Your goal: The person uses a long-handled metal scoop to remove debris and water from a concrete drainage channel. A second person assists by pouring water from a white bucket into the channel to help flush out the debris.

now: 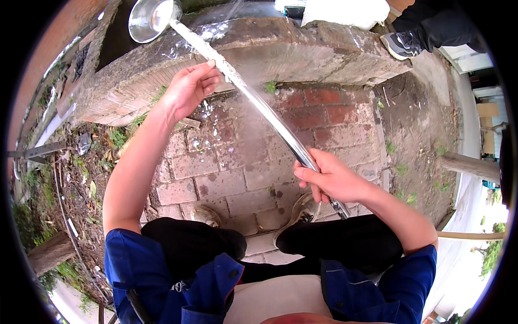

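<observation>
A long shiny metal ladle (267,114) slants across the view, its round bowl (150,20) at the far left over a low wall. White flaky residue (222,66) coats the upper part of its handle. My right hand (327,175) is wrapped round the handle near its lower end. At the residue, my left hand (195,85) has thumb and forefinger pinched against the handle's edge, the other fingers curled. Whatever sits between those fingertips is too small to make out.
A low stone and brick ledge (318,51), splashed white, runs across the far side. Brick paving (222,185) lies under my feet. A white sack (345,13) and another person's shoe (402,44) are at the back right. Soil and weeds (89,178) border the left.
</observation>
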The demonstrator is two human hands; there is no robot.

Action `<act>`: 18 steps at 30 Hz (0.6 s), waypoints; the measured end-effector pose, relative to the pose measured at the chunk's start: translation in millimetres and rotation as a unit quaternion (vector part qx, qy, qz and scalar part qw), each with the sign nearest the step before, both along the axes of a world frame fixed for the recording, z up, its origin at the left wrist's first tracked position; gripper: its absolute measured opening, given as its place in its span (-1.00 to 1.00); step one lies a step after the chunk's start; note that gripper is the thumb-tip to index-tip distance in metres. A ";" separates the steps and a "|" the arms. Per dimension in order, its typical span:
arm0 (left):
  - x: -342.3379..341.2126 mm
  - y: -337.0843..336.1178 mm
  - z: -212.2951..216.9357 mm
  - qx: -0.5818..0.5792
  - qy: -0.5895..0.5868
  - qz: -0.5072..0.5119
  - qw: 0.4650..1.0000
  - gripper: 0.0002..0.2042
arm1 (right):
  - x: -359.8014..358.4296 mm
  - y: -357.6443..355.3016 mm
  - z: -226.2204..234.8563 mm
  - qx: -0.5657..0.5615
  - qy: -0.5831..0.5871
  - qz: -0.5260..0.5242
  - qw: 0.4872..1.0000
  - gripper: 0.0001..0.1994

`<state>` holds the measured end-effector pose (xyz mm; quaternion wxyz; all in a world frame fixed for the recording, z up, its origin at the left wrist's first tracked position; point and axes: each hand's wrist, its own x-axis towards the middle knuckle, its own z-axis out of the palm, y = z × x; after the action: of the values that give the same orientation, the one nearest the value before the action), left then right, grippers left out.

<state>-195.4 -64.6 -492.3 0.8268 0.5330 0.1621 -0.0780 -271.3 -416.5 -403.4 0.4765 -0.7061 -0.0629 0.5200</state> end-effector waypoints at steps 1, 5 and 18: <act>-3.0 11.3 2.9 0.088 0.010 -0.033 0.996 -0.72 | 0.2 1.0 0.0 -0.010 -0.018 0.004 1.000 -0.75; -14.8 17.2 28.4 0.562 -0.124 -0.061 0.816 -0.72 | 0.9 3.2 3.0 -0.038 -0.057 0.019 0.997 -0.77; -1.6 7.4 61.4 0.671 -0.476 -0.134 0.553 -0.78 | -1.6 6.6 6.4 -0.039 -0.054 0.035 0.997 -0.80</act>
<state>-197.1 -57.1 -430.9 0.1663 0.9082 -0.3229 0.2079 -272.9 -410.0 -397.0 0.4260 -0.7483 -0.0929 0.4999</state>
